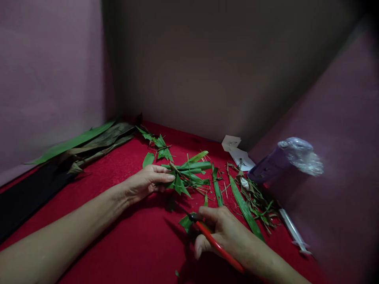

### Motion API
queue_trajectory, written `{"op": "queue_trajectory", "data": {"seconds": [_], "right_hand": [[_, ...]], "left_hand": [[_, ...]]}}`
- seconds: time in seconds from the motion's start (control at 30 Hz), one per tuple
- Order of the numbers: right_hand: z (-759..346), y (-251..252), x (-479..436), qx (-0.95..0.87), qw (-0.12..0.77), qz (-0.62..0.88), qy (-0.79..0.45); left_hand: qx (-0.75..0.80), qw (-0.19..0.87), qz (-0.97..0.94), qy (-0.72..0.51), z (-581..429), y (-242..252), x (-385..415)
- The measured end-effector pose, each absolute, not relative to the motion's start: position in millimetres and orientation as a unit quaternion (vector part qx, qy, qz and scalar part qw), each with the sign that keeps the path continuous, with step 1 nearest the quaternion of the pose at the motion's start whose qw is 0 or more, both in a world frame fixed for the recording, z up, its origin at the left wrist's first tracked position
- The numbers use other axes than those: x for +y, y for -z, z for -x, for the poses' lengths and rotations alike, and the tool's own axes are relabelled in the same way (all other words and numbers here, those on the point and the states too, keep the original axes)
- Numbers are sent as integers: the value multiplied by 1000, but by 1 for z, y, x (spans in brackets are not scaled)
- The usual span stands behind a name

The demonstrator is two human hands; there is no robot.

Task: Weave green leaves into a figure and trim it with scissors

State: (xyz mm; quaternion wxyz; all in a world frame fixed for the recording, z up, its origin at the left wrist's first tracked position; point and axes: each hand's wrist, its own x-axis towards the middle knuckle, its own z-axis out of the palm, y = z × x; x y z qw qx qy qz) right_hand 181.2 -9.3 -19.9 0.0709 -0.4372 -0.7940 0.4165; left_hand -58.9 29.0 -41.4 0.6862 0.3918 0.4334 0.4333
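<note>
My left hand [151, 177] is closed, thumb against fingers, around a small bundle of cut green leaves [192, 171] with thin stems. The bundle points right, just above the red surface. Lower right, my right hand [222, 232] grips a tool with long red handles [217, 246] and a dark jointed head, perhaps pliers or scissors; its tip is too dim to make out. That tip points up and left, below the bundle and apart from it. Beneath the tool's head lies a green leaf piece [186, 223]. My right palm hides part of the grip.
Long green and dried leaves [103, 138] lie at the back left, beside a dark strip [32, 201]. Leaf scraps [161, 148] lie behind my left hand. On the right are a twig pile [260, 201], white papers [238, 154], a purple plastic-topped container [266, 163] and a syringe [291, 228].
</note>
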Motion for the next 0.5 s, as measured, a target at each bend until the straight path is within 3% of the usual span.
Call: {"op": "queue_trajectory", "data": {"seconds": [0.3,0.5], "right_hand": [[-181,23,-16,-898,39,395,-188],[-173,22,-19,-922,42,367,-120]], "left_hand": [[451,691,-329,-459,65,42,34],[436,705,-276,-486,64,36,33]]}}
